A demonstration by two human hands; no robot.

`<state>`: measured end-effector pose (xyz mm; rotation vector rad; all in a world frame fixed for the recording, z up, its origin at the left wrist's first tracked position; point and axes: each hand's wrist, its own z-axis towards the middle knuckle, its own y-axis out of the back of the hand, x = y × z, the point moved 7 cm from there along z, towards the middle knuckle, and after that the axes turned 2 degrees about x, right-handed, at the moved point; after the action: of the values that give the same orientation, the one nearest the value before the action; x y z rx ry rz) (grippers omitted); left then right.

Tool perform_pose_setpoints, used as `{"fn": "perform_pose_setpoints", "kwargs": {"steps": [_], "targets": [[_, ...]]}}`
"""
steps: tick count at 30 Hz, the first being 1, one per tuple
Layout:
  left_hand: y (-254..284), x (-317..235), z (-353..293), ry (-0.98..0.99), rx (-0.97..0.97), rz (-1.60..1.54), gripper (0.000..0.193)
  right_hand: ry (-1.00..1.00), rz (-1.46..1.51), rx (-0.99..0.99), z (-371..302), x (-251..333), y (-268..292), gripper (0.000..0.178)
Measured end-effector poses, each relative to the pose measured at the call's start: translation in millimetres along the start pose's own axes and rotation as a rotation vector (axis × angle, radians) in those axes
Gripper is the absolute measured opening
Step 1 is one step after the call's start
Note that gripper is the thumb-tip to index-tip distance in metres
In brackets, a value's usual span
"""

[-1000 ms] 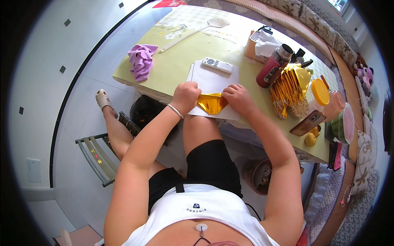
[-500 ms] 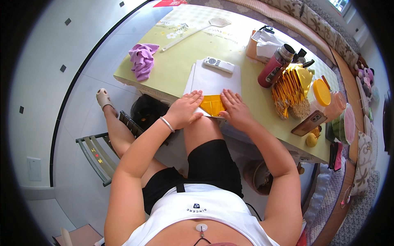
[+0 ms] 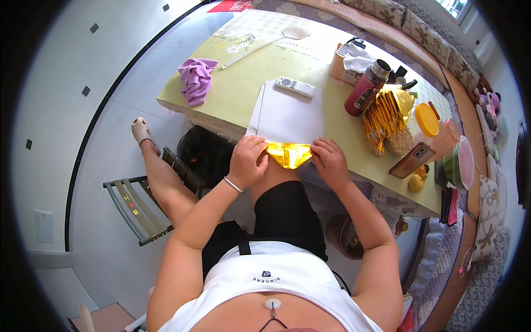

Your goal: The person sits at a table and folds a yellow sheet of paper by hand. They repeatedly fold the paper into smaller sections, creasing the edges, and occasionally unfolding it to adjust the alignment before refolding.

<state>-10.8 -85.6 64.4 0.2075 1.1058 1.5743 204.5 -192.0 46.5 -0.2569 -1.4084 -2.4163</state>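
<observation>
A folded sheet of shiny gold foil paper (image 3: 289,155) is stretched between my two hands at the near edge of the table, above my thigh. My left hand (image 3: 248,159) pinches its left end, thumb below and fingers on top. At the other end my right hand (image 3: 331,161) grips it with curled fingers. The foil has a straight upper edge and narrows toward its lower side. Just beyond it lie white paper sheets (image 3: 293,117), with a white remote control (image 3: 295,86) across their far end.
Fanned gold folded foil pieces (image 3: 384,119), a dark red thermos (image 3: 366,91), a tissue box (image 3: 349,63), a yellow-lidded jar (image 3: 426,120) and a phone (image 3: 412,160) crowd the right side. A purple cloth (image 3: 197,82) and a fly swatter (image 3: 260,47) lie farther left.
Both hands have drawn the gold foil paper off the white sheets toward me. They pressed it flat before; now the fingers grip its two ends, and it looks narrower from top to bottom.
</observation>
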Motion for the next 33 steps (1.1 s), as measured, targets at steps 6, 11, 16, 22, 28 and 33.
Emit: {"fn": "perform_pose_setpoints", "kwargs": {"steps": [6,11,16,22,28,33], "targets": [[3.7,25.1,-16.4,0.385,-0.252,-0.515,0.012,-0.584,1.029,-0.300,-18.4,-18.0,-16.5,0.016],[-5.4,30.5,-32.9,0.726,-0.324,-1.134,0.005,-0.532,1.207,-0.432,-8.9,11.2,1.9,0.010],[5.3,27.1,-45.3,0.730,-0.389,-1.203,0.005,-0.501,1.147,-0.506,-8.4,26.8,6.8,0.011],[17.4,21.4,-56.6,0.694,-0.435,-1.258,0.003,-0.421,1.061,-0.507,-12.1,46.5,18.3,0.009],[28.2,20.4,-70.4,0.699,-0.447,-1.213,0.005,-0.391,1.044,-0.476,-15.1,67.0,26.4,0.008],[36.9,15.0,-76.7,0.699,-0.466,-1.181,0.006,-0.394,1.068,-0.461,-17.3,77.0,34.3,0.008]]}}
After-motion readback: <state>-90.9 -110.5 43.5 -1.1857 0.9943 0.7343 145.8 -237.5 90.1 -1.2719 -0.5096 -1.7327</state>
